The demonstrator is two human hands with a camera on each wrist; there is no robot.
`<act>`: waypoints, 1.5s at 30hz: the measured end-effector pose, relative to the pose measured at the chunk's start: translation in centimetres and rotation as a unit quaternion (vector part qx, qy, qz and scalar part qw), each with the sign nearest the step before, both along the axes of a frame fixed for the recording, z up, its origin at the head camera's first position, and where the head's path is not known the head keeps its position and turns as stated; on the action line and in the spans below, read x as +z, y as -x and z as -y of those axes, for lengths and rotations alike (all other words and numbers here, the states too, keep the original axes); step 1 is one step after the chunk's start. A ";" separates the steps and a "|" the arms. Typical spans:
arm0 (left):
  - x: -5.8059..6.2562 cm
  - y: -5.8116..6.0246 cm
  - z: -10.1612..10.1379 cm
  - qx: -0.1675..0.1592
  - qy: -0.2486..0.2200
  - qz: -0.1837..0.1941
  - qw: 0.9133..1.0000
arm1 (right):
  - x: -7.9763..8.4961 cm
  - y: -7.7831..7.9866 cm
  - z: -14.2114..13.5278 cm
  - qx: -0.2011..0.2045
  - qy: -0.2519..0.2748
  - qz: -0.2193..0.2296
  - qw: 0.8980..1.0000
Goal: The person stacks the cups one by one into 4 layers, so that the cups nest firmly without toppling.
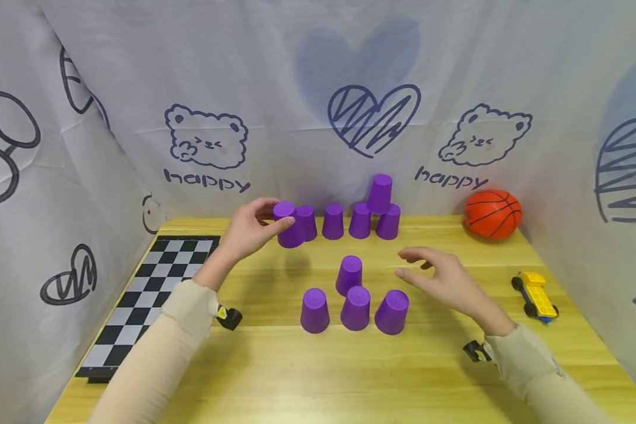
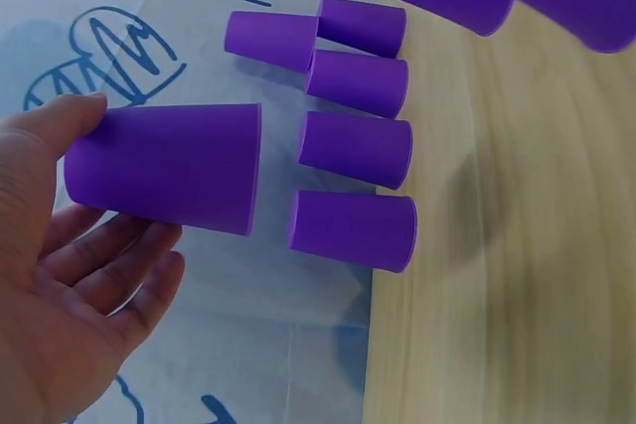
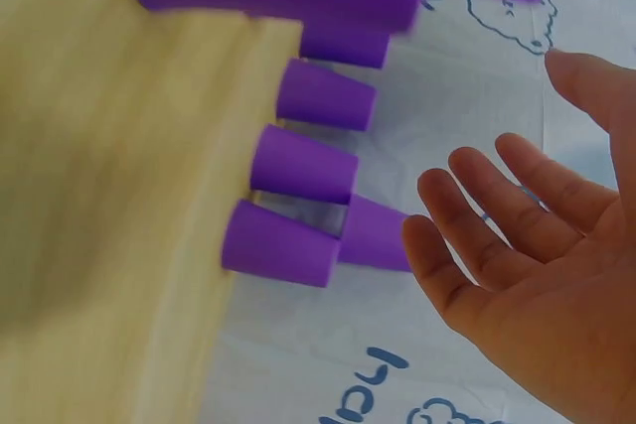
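Observation:
My left hand grips a purple cup by its narrow end, thumb on one side and fingers on the other. That cup is upside down in the air, in front of the left end of a back row. Several upside-down purple cups make up this row. Another purple cup rests on top of the two rightmost ones. Nearer stand three more side by side, the middle cup partly hiding a cup behind it. My right hand hovers right of these, fingers loosely bent, holding nothing.
A black-and-white checkered board lies along the table's left side. At the back right sits an orange basketball, with a yellow toy vehicle nearer the right edge. White printed cloth hangs behind and beside the wooden table.

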State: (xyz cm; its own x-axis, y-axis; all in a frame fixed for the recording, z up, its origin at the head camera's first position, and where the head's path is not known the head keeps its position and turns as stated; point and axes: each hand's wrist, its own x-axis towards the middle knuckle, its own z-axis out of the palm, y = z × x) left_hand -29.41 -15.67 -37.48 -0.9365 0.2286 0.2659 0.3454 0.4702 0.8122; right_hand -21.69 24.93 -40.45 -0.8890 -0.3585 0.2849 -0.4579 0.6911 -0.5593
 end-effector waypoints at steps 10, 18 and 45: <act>0.4 4.2 -3.2 0.036 -0.014 0.015 0.999 | -2.8 -3.0 -0.3 0.024 -0.006 0.030 0.999; 1.0 6.4 -5.7 0.061 0.002 0.029 0.998 | -4.0 -4.0 -0.3 0.028 -0.003 0.028 0.999; -1.4 10.5 -7.7 0.099 0.014 0.037 0.994 | -5.1 -4.5 -0.6 0.022 0.013 0.012 1.000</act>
